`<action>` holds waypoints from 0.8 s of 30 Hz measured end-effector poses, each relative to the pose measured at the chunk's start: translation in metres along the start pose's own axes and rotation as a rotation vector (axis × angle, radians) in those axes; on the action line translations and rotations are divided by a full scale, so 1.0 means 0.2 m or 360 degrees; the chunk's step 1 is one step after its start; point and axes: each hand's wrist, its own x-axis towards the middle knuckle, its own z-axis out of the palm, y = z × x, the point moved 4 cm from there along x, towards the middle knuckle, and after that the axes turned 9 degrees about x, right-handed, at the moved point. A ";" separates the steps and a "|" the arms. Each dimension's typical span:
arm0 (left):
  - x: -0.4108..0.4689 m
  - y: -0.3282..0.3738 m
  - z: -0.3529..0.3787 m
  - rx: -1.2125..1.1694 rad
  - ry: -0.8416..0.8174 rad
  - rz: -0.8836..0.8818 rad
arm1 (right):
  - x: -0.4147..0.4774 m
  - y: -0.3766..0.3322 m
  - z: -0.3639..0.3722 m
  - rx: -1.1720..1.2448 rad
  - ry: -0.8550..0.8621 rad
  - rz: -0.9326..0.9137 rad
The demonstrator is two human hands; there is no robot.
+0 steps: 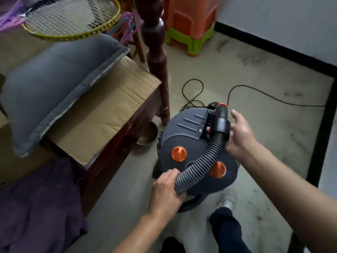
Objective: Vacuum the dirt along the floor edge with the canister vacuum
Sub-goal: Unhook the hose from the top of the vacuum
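Both hands hold the hose (199, 162): the left hand (166, 190) wraps its ribbed, bendy length, and the right hand (240, 136) curls round the stiff black cuff (221, 123). The vacuum (182, 128) stands on the floor (255, 84) beside the bed leg (158, 70). It is probably heavy, so steer by the cuff.

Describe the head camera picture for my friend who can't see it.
The left hand grips the middle of a ribbed grey hose and the right hand holds its black end, above a canister vacuum with orange knobs. It stands on a dusty floor beside a wooden post.
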 end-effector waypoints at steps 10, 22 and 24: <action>0.12 0.11 -0.01 0.0504 -0.0341 -0.0155 | -0.25 -0.24 -0.59 -0.0975 0.0043 -0.0253; 0.43 0.06 0.09 0.1279 -0.0420 -0.0395 | -0.16 -0.07 -1.28 -0.1388 0.0410 -0.0445; 0.44 0.07 0.09 0.1251 -0.0394 -0.0462 | -0.14 -0.07 -1.35 -0.1446 0.0392 -0.0459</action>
